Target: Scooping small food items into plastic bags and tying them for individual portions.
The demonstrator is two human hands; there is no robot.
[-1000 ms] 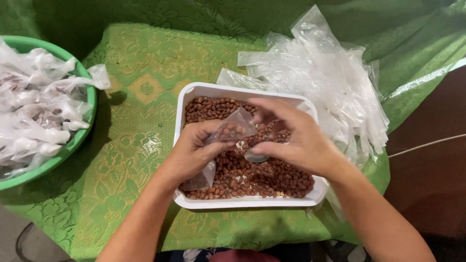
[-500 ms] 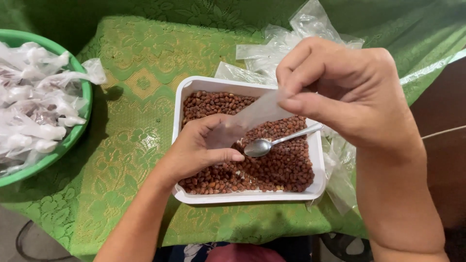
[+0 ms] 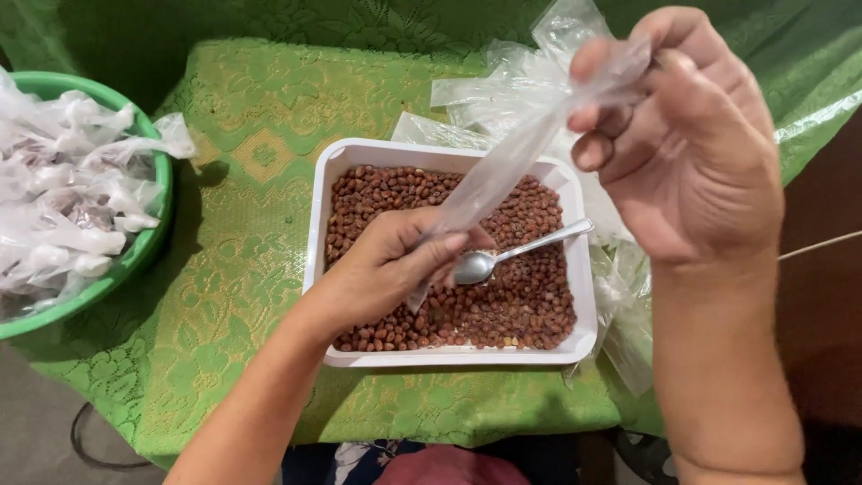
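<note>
Up goes the right hand (image 3: 691, 153), pinching the limp, slippery plastic bag (image 3: 503, 171) by its top while the left hand (image 3: 395, 265) clamps its peanut-filled bottom over the tray (image 3: 449, 357).

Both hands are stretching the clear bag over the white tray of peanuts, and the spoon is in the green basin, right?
Not quite. The head view shows the spoon lying on the peanuts in the white tray, not in the green basin. The rest holds: left hand and right hand stretch the clear bag.
</note>
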